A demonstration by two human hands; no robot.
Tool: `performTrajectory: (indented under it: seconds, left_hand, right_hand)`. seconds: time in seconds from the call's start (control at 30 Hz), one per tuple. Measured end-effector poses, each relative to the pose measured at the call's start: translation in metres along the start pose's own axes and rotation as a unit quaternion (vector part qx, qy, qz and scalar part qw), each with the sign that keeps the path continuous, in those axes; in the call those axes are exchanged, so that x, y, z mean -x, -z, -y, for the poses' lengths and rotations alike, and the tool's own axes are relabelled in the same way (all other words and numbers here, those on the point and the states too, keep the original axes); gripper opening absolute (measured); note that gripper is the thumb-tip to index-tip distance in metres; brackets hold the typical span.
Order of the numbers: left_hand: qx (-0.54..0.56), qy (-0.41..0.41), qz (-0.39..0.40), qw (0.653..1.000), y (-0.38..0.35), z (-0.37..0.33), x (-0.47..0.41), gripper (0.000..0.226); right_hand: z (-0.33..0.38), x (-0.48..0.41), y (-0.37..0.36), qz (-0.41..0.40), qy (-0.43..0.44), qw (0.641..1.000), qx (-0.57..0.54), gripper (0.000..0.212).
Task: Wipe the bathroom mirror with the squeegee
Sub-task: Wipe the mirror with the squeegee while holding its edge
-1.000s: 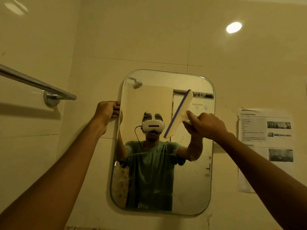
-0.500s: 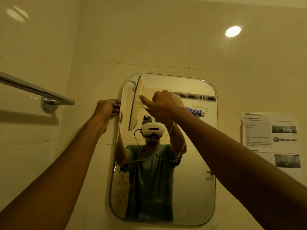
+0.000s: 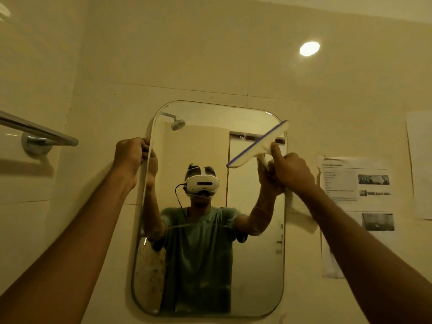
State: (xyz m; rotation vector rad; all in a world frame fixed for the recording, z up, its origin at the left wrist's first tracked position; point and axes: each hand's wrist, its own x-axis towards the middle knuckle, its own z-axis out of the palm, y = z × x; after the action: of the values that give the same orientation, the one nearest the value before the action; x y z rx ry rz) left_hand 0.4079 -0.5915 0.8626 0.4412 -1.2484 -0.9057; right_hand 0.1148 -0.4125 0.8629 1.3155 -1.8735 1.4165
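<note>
Squeegee sits at the upper right of the mirror, its blue-edged blade slanting up toward the corner; whether the blade touches the glass is unclear. Its handle is hidden inside the right hand, whose fingers curl round it, thumb stretched up against the head. The left hand grips the mirror's upper left edge, fingers wrapped round the rim, tips out of sight. A rail is cut off at the left. Print on the paper is too blurred to read
</note>
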Motion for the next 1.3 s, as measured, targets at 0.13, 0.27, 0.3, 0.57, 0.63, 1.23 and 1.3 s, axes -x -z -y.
performTrajectory:
  seconds: [0.13,0.27,0.3,0.57,0.63,1.23,1.3]
  left_hand:
    - [0.019,0.001,-0.025,1.000,-0.003,0.001,0.006,0.025]
    - [0.043,0.007,-0.028,0.999,-0.003,0.001,0.011,0.026]
    - [0.047,0.008,-0.029,0.998,-0.003,0.001,0.012,0.027]
    - [0.043,-0.007,-0.031,0.999,-0.001,0.008,0.023,0.023]
    - [0.010,-0.015,-0.026,0.999,0.003,0.012,0.024,0.022]
    - [-0.021,-0.008,0.033,0.999,0.019,0.018,0.022,0.022]
    - [-0.025,-0.013,0.043,0.999,0.020,0.018,0.020,0.023]
  right_hand:
    - [-0.021,0.031,-0.026,-0.042,-0.093,0.989,-0.104,0.083]
    - [-0.026,0.067,-0.055,-0.050,-0.176,0.968,-0.170,0.085]
    - [-0.027,0.077,-0.062,-0.050,-0.194,0.962,-0.184,0.084]
    - [-0.014,0.138,-0.111,-0.064,-0.276,0.913,-0.292,0.090]
    - [0.001,0.136,-0.112,-0.059,-0.266,0.905,-0.327,0.080]
    - [0.046,0.129,-0.137,-0.047,-0.184,0.941,-0.281,0.077]
    - [0.046,0.129,-0.134,-0.046,-0.180,0.927,-0.325,0.083]
